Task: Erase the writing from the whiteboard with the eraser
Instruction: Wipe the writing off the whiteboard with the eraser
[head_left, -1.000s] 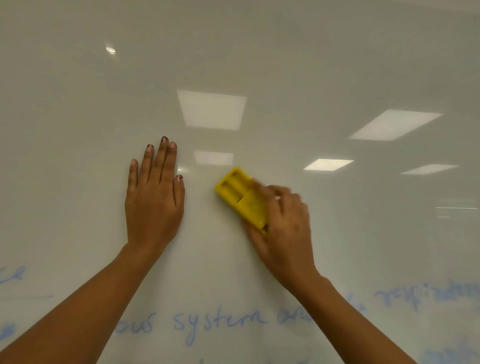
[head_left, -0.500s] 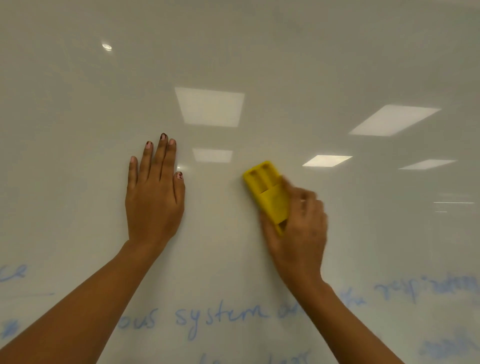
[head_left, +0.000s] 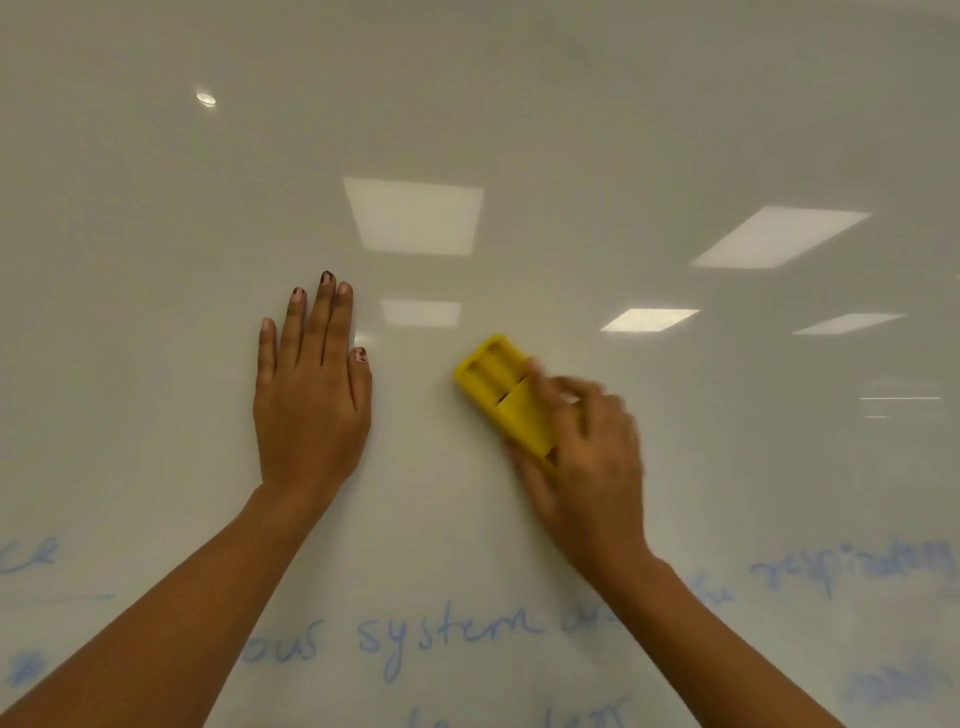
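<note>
On the whiteboard (head_left: 519, 104) the left hand (head_left: 310, 395) lies flat with fingers straight and close together, while just right of it the right hand (head_left: 587, 457) grips the yellow eraser (head_left: 498, 387) mid-board, above blue writing (head_left: 447, 631) along the bottom edge.

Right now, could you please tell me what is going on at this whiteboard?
A person presses a yellow eraser against the whiteboard, gripping it in the right hand. The left hand lies flat on the board beside it. The surface around the eraser looks clean, but blue writing, partly smudged, runs along the bottom.
</note>
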